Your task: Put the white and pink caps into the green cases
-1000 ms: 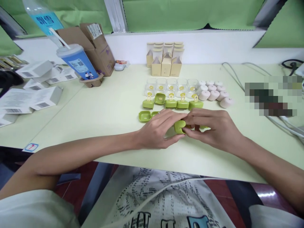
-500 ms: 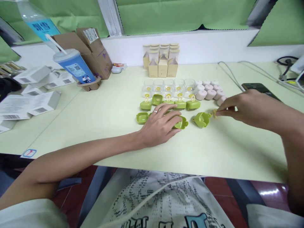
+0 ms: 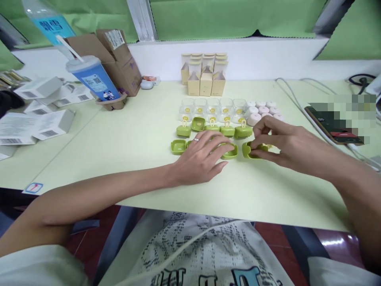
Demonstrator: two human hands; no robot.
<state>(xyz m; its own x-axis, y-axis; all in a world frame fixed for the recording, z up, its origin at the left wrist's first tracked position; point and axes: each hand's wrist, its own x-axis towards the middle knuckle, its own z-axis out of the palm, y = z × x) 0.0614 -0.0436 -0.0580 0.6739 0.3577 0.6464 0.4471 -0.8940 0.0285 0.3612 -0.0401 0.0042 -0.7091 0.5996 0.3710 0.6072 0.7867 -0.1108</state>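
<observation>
My left hand (image 3: 202, 157) lies over the front row of green cases with its fingers spread; one open case (image 3: 229, 152) shows under its fingertips. To its left is another open green case (image 3: 178, 147). My right hand (image 3: 278, 141) has thumb and fingers closed on the green case (image 3: 246, 150) at the right end of that row. Behind them stands a row of green cases with pale loops, among them one at the right (image 3: 243, 131). Clear plastic cups (image 3: 213, 109) and round pinkish-white pieces (image 3: 254, 119) sit farther back.
Small open cardboard boxes (image 3: 206, 81) stand near the wall. At the left are a blue cup (image 3: 97, 79) in a holder, a brown carton (image 3: 125, 71) and white boxes (image 3: 55, 125). A phone (image 3: 333, 123) with cables lies at the right.
My right hand has moved left, from the yellowish loop beside the rightmost front case onto the case itself. That case now sits flatter. My left hand has barely moved.
</observation>
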